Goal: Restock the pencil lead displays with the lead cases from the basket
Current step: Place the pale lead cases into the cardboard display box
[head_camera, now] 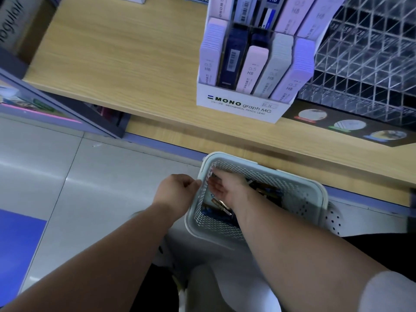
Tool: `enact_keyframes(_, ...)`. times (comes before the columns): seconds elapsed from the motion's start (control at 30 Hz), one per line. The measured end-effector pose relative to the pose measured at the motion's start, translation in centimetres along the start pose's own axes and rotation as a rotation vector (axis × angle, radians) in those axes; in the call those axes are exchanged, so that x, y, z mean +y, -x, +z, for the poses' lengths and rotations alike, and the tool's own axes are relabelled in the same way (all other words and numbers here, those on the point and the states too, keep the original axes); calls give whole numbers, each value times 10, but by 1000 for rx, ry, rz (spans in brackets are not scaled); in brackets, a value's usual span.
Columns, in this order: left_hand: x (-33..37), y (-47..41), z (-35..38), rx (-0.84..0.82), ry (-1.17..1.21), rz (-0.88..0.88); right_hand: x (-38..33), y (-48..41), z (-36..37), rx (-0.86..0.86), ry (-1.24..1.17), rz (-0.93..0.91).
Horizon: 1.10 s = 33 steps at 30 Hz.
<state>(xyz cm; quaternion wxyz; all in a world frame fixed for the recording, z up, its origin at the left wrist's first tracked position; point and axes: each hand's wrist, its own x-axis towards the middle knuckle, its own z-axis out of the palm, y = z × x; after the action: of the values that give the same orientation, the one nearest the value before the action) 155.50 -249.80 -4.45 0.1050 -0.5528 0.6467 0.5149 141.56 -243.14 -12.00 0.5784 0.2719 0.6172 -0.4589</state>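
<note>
A blue mat (18, 239) lies at the far left on the grey tiled floor (90, 176). Above them runs a wood-grain shelf (123, 59).

Low in the middle, the left hand (177, 190) reaches in from the left. Its fingers are curled and pinch the near-left rim of the basket (265, 167). This pale perforated basket sits below the shelf's front edge, in front of the person's lap.

The right hand (222, 188) is down inside the basket, with its fingertips close to the left wall. The blur hides whether it holds anything, so I cannot tell its grip.

Loose lead cases (221, 206), dark, blue and gold, lie on the basket's bottom around and under that hand.

Further right and up on the shelf stands the white display box (238, 104) marked "MONO graph MG". Its front row holds 5 stacks of upright stocked cases (252, 68), in lilac, navy, pink and grey, with more rows behind.

Just beside the box on the right is a clear acrylic rack (369, 59).
</note>
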Motion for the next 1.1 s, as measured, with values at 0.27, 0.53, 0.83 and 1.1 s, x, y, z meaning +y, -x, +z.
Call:
enact_keyframes(0.27,2,-6,-2,-13,-79,-22,-7,-8,4,6,-8,72)
enact_keyframes(0.53,-1,-9,-2,-48,-122,-1,-9,19,-23,-230,78,172)
enact_keyframes(0.83,35,10,-13,198,-241,96,-42,100,-45,-611,569,41)
enact_keyframes(1.1,106,88,-39,-206,468,251,-76,208,-46,-702,925,-253)
